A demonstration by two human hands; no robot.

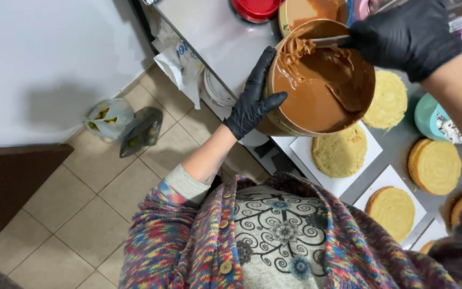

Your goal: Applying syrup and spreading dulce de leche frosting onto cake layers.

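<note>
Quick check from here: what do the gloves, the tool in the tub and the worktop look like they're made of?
Gloves, left hand and right hand: thin black rubbery material, probably nitrile or latex, matte with creases. Tool in the tub: flat bright blade, apparently metal. Worktop: smooth grey sheen, likely stainless steel.

Both hands wear black gloves: the left hand [253, 96] is spread with fingers wrapped in a sideways grip, forearm bare below a pushed-up sleeve, while the right hand [407, 35] is clenched, knuckles up.
</note>
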